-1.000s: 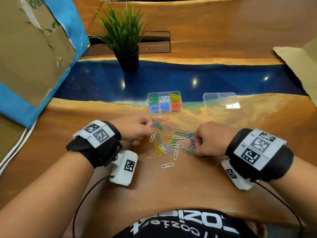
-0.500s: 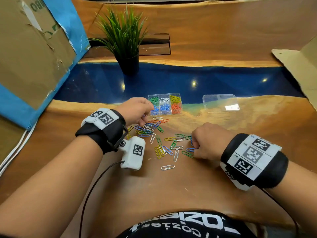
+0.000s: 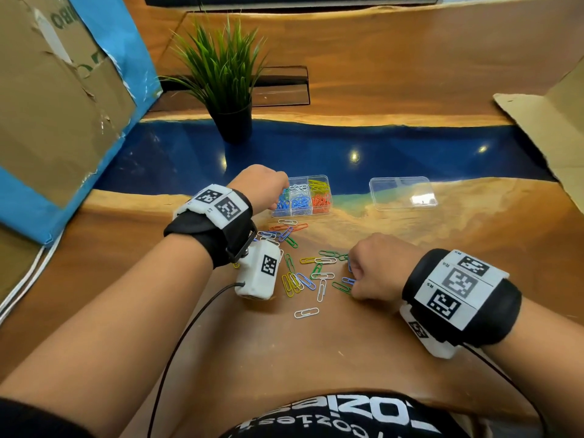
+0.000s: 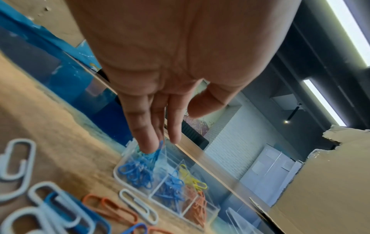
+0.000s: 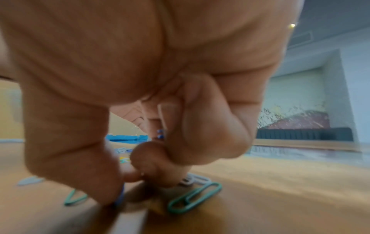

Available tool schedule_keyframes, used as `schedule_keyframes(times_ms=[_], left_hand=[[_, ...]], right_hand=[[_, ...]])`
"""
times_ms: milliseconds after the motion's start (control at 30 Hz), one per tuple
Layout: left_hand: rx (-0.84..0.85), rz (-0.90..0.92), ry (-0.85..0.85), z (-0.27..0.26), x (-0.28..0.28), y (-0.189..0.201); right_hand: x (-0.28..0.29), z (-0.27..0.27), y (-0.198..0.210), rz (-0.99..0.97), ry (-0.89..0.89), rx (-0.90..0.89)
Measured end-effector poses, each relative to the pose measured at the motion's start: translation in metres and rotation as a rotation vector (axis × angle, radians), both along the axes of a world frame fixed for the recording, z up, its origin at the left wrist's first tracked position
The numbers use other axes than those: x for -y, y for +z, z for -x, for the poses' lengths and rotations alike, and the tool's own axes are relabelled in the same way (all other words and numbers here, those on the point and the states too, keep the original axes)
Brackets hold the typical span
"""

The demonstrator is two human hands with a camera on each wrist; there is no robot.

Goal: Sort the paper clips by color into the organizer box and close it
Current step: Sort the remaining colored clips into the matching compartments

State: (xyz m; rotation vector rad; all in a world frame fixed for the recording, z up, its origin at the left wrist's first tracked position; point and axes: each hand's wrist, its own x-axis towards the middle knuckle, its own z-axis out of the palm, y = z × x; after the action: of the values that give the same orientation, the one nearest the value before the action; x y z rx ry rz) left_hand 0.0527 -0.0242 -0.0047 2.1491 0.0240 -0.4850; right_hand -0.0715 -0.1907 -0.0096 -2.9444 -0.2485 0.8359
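Our left hand (image 3: 259, 184) reaches over the far-left compartment of the clear organizer box (image 3: 319, 213), fingers (image 4: 144, 126) extended and relaxed, their tips down among the green clips there, holding nothing that we can make out. The box sits open on the wooden table (image 3: 316, 349) where the wood meets the blue resin strip, its compartments showing blue, white, yellow and orange clips; its clear lid (image 3: 403, 193) lies apart to the right.

Our right hand (image 3: 377, 267) is bunched low over the loose paper clips (image 3: 303, 273) scattered between the two wrists. In the blurred right wrist view, thumb and fingers (image 5: 152, 159) appear to pinch a blue paper clip (image 5: 120, 197) against the tabletop, with more blue showing inside the curled hand. A green paper clip (image 5: 194, 197) lies just beside it.

A potted plant (image 3: 221, 77) stands beyond the box, cardboard (image 3: 47, 90) at far left.
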Motion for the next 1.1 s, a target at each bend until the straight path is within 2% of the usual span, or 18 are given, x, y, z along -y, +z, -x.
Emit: schedule_keyframes(times_ms=[133, 200, 333, 400, 467, 567, 767, 933, 1100], left_hand=[[0.067, 0.054, 0.041, 0.001, -0.007, 0.004], [0.129, 0.014, 0.053, 0.001, -0.015, 0.005], [0.289, -0.341, -0.064, 0.0, -0.023, 0.0], [0.324, -0.452, -0.139, -0.003, -0.021, -0.001], [0.346, -0.532, -0.209, -0.007, -0.014, -0.001], [0.384, -0.631, -0.253, -0.014, -0.001, 0.0], [0.394, -0.831, -0.253, -0.03, 0.022, -0.004], [0.369, -0.851, -0.231, -0.036, 0.025, -0.008], [0.316, -0.823, -0.236, -0.038, 0.026, -0.008]], right_hand=[[0.006, -0.001, 0.002, -0.178, -0.097, -0.032], [0.011, -0.004, 0.004, -0.293, -0.161, -0.036], [0.015, -0.009, 0.012, -0.746, -0.441, -0.18], [0.014, -0.015, 0.014, -0.948, -0.554, -0.217], [0.011, -0.022, 0.016, -1.065, -0.624, -0.208], [0.005, -0.031, 0.016, -1.134, -0.66, -0.199], [-0.003, -0.031, 0.01, -1.121, -0.637, -0.251], [-0.003, -0.03, 0.008, -1.095, -0.638, -0.277], [-0.011, -0.044, 0.01, -1.122, -0.715, -0.241]])
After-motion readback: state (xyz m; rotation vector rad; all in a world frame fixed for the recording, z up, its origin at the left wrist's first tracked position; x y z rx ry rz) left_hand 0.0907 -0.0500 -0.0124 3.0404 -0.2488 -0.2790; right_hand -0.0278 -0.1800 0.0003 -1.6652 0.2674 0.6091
